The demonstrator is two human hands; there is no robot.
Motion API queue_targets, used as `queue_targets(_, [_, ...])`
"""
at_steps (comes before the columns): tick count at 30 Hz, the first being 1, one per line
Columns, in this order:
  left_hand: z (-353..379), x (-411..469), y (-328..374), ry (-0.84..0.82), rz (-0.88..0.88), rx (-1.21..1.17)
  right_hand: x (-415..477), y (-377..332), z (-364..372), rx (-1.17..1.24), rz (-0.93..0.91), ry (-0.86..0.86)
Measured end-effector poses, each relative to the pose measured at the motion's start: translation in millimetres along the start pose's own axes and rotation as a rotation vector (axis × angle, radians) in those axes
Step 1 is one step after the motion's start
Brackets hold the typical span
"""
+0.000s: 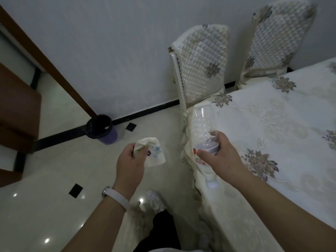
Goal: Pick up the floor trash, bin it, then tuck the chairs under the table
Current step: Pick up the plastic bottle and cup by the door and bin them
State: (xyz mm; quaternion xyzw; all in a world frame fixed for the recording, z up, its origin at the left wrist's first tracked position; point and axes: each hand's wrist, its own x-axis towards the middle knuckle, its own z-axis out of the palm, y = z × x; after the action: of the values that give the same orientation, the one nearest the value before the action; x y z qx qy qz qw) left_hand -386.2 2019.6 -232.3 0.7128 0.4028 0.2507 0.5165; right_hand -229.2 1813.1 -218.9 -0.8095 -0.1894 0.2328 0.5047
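A crumpled tissue is pinched in the left hand; a clear plastic bottle is gripped by the right hand beside the table's edge.

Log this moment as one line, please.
left hand: grips crumpled paper | right hand: grips plastic bottle | bin: on floor by wall

Your left hand holds the crumpled white paper tissue left of the cream cloth-covered table, your right hand the clear plastic bottle at its edge; the purple plastic bin stands ahead by the wall, two quilted-cover chairs to its right behind the table.
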Motion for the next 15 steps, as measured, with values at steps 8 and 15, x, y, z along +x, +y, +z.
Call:
queue_targets(8, [-89, 151, -32, 0.125, -0.082, -0.121, 120, -101, 138, -0.056, -0.087, -0.131])
queue_targets(15, [-177, 234, -46, 0.271, -0.107, -0.203, 177, -188, 229, -0.103, -0.230, -0.266])
